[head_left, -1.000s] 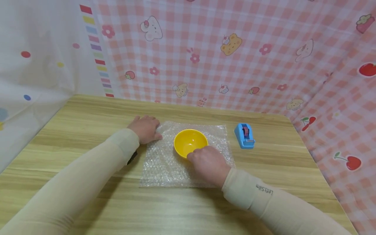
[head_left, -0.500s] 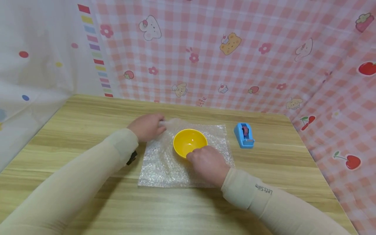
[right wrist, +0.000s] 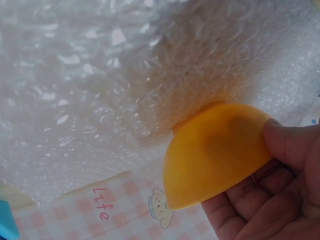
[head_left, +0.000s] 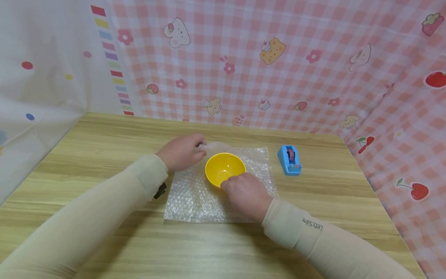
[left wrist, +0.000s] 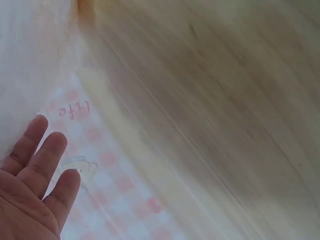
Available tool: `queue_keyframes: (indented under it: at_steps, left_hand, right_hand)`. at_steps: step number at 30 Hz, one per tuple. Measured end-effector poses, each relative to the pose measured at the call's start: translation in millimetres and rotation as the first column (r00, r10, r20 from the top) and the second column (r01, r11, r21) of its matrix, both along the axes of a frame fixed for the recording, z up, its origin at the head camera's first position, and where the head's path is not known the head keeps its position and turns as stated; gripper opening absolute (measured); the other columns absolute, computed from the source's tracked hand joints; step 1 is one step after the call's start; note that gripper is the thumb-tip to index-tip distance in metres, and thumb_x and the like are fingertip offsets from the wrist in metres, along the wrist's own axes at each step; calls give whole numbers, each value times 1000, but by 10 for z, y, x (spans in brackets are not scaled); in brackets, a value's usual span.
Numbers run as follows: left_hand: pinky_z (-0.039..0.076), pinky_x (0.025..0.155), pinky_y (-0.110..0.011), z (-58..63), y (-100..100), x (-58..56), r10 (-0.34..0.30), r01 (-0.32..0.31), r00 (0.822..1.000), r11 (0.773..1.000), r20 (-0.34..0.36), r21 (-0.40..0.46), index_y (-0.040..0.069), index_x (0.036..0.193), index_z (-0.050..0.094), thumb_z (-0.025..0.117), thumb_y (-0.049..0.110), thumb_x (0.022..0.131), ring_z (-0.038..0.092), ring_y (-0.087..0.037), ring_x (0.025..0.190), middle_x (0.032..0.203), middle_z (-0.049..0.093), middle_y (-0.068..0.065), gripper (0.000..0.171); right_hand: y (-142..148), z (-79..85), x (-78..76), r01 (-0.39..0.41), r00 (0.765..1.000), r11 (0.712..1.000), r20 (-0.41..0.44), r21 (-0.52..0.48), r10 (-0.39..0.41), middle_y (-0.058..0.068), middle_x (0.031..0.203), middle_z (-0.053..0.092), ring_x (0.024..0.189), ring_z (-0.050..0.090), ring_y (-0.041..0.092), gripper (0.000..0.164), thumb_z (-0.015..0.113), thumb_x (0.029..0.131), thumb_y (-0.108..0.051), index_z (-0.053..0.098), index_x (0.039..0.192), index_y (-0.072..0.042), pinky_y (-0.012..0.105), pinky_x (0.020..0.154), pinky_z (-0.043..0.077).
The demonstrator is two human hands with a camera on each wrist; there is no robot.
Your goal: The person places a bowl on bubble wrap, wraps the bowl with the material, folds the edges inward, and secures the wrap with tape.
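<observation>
A yellow bowl (head_left: 224, 167) stands upright on a sheet of bubble wrap (head_left: 189, 198). My right hand (head_left: 248, 195) grips the near right side of its rim; in the right wrist view the thumb lies on the outer wall of the bowl (right wrist: 215, 157) and the fingers reach inside. My left hand (head_left: 182, 152) pinches the far left corner of the sheet, which is lifted and folding towards the bowl. Seen from the left wrist, raised bubble wrap (left wrist: 32, 65) hides the pinching fingertips, while the other fingers (left wrist: 47, 160) extend loosely.
A blue tape dispenser (head_left: 290, 161) with a pink roll sits right of the sheet on the wooden table (head_left: 139, 240). A pink checked cloth (head_left: 223, 58) hangs along the table's back edge and right side, with a white dotted cloth (head_left: 45, 77) on the left.
My left hand, earlier resting flat at the sheet's far left corner, has taken hold of that corner and drawn it up and rightward. My right hand still holds the bowl in place.
</observation>
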State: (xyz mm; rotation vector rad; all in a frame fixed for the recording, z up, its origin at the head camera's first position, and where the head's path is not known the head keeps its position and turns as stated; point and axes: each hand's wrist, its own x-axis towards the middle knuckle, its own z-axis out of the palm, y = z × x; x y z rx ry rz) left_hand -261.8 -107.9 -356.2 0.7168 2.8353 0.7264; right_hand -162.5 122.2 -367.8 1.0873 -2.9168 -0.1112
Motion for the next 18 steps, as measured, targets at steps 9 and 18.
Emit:
queue_keyframes:
  at_steps: [9,18]
  left_hand:
    - [60,92,-41,22,95,96,-70,71,997,997,-14,34,17,111,61,66,27,104,65,-22,94,108,72,-2,13]
    - [58,104,-46,28,189,166,-111,112,993,993,-32,26,15,124,60,66,26,105,70,-28,120,125,73,-8,23]
  right_hand:
    - [5,-6,-4,-15,1000,1000,-16,-9,15,0,83,74,66,55,14,4,77,96,-9,77,98,-12,31,74,59]
    - [-1,-3,-3,-9,1000,1000,-16,0,9,0,82,73,66,55,15,7,77,94,-7,77,97,-13,32,74,59]
